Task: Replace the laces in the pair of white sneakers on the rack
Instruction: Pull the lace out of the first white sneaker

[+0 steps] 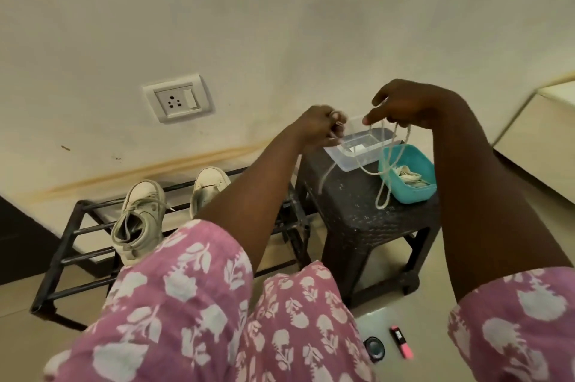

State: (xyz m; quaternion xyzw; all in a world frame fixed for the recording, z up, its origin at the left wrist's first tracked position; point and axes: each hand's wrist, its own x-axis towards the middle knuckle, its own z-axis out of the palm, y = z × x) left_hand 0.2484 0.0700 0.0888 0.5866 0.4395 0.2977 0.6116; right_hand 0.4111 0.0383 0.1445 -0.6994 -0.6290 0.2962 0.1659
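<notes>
Two white sneakers stand on the black metal rack (77, 230): the left sneaker (140, 220) has a loose lace in its eyelets, while my left forearm partly hides the right sneaker (209, 184). Both my hands are raised above the dark stool (357, 210). My left hand (320, 126) pinches one end of a whitish lace (385, 182). My right hand (404, 104) holds the same lace, whose loops hang down in front of the teal tub (417, 164) to just above the stool top.
A clear plastic box (357, 148) on its lid sits at the stool's back, beside the teal tub that holds more laces. A wall socket (177, 98) is at the left. On the floor lie a small black round object (374, 349) and a pink stick (401, 341).
</notes>
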